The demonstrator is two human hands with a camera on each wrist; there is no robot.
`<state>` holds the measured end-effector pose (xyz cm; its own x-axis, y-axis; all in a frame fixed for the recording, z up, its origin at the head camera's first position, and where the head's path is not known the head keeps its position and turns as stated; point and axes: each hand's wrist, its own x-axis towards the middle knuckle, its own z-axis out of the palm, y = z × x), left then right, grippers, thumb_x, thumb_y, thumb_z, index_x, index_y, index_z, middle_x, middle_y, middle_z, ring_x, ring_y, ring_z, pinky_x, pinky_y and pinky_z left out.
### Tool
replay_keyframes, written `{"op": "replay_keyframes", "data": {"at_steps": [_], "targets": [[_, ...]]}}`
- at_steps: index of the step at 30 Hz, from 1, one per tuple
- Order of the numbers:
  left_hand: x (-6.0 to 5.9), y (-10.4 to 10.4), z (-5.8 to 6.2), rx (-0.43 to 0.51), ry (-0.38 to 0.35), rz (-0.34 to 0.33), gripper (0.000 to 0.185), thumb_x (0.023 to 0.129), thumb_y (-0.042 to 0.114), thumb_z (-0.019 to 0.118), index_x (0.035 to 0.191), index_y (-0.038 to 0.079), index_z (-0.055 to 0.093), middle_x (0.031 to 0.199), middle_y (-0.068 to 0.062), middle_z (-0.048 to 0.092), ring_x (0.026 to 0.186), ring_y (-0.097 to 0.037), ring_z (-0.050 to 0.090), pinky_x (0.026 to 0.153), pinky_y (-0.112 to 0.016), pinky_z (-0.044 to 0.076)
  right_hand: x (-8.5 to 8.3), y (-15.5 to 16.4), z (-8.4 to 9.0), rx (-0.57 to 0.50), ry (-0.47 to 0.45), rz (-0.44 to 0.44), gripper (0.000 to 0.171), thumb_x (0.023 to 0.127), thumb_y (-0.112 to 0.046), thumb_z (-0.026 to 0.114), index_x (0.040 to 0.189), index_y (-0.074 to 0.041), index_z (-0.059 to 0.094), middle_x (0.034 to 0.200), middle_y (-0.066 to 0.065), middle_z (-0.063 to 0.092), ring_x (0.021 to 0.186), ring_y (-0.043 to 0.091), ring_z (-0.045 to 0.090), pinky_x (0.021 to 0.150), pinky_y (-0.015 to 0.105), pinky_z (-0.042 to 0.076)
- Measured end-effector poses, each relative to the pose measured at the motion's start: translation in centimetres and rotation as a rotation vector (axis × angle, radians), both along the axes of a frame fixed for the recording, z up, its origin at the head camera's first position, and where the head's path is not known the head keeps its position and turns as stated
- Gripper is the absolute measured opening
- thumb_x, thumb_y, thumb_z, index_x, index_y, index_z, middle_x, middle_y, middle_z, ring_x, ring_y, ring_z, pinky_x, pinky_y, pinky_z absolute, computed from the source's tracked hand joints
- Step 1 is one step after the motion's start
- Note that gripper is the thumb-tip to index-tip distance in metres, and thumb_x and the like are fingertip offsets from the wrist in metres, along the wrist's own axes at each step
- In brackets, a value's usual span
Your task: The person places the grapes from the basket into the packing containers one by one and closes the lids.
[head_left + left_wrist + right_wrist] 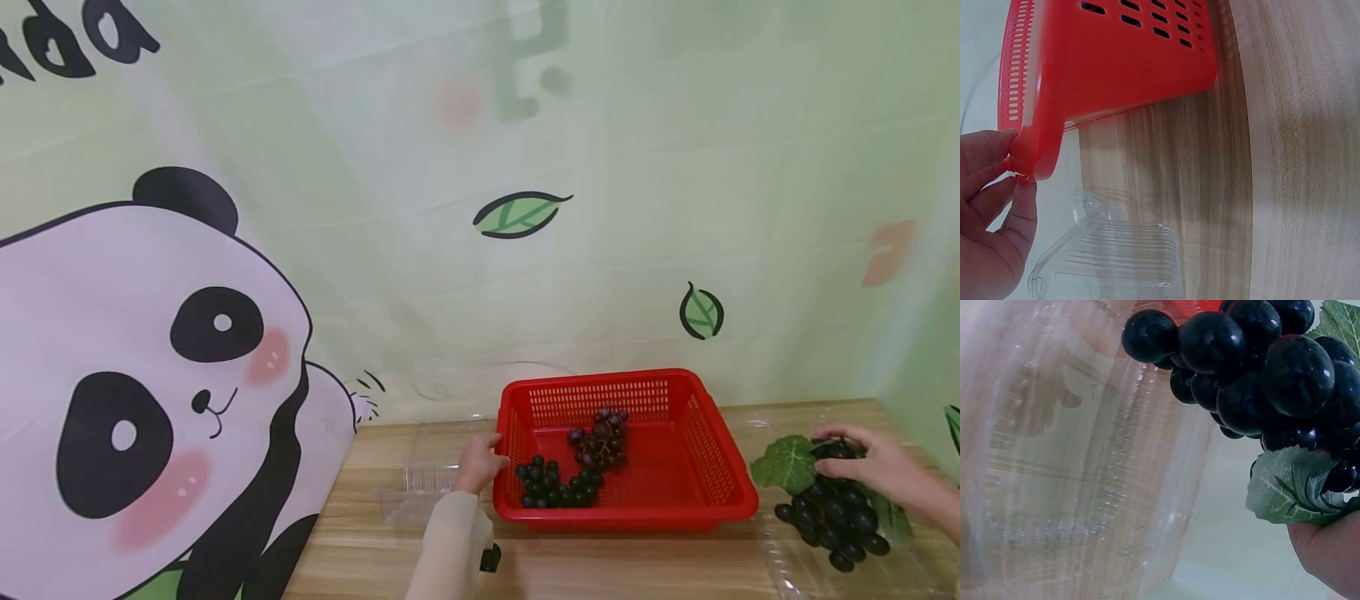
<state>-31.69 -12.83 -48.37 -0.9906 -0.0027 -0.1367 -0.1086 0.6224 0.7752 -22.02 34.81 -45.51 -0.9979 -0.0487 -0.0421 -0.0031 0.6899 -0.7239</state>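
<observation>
My left hand [478,464] is at the left side of a red plastic basket [622,522]. In the left wrist view its thumb and fingers pinch the rim at one corner. Inside the basket lie a small bunch of black grapes [555,490] near the front left and a reddish-purple bunch [602,443] behind it. To the right of the basket, my right hand [870,462] grips a larger bunch of black grapes [836,515] from above by its leafy top. A green leaf [1294,484] partly covers the fingers in the right wrist view.
One clear plastic container [1110,262] stands left of the basket on the wood-grain table [360,517]. Another clear container [1054,462] sits under the hanging grapes on the right. A panda-printed curtain [420,292] rises behind the table.
</observation>
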Motion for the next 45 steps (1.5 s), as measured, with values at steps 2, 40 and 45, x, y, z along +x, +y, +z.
{"op": "replay_keyframes", "data": {"at_steps": [2,40,45], "targets": [[-0.1,0.0,0.0,-0.004,0.009,-0.011,0.047,0.079,0.0,0.061,0.124,-0.001,0.048,0.114,-0.019,0.057,0.083,-0.022,0.059,0.074,-0.039,0.052,0.1,0.1,-0.3,-0.005,-0.005,0.003,0.056,0.084,-0.027,0.059,0.119,0.012,0.04,0.123,0.039,0.032,0.105,0.054,0.031,0.068,0.057,0.04],[0.1,0.0,0.2,-0.019,0.007,-0.019,0.047,0.079,0.001,0.06,0.125,0.0,0.048,0.113,-0.018,0.057,0.081,-0.02,0.059,0.073,-0.039,0.052,0.6,1.1,-4.7,-0.015,-0.203,-0.014,0.069,0.076,-0.041,0.064,0.118,0.01,0.043,0.118,0.036,0.042,0.101,0.048,0.043,0.068,0.046,0.045],[0.2,0.0,0.2,-0.018,0.008,-0.021,0.047,0.079,0.001,0.061,0.125,0.0,0.048,0.113,-0.018,0.057,0.081,-0.021,0.059,0.073,-0.039,0.052,0.8,0.9,-4.9,-0.013,-0.199,-0.011,0.065,0.078,-0.036,0.062,0.118,0.01,0.042,0.118,0.037,0.041,0.103,0.051,0.041,0.067,0.045,0.045]]}}
